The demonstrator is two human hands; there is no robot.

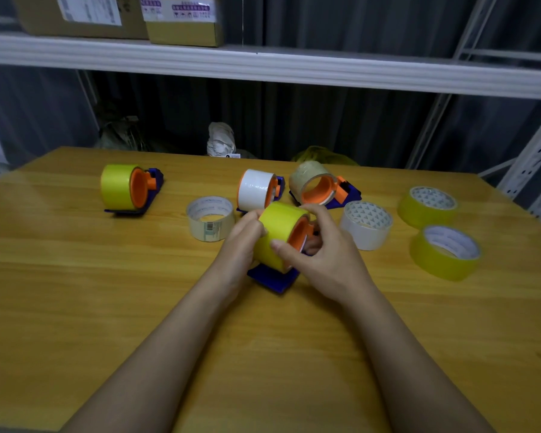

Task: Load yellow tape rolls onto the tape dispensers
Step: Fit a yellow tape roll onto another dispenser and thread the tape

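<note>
Roll: wide yellow tape roll (pixel 278 232) on blue plastic dispenser (pixel 272 278), axis slanting right.
Hands: left hand (pixel 242 242) and right hand (pixel 322 260) grip opposite sides, equally near.

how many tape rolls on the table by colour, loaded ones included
yellow rolls: 4
white rolls: 2
clear or pale rolls: 2
total: 8

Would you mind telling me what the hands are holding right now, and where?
Both hands grip the yellow tape roll on a dispenser: the left hand at its left end, the right hand around its right, orange-hub end.
</note>
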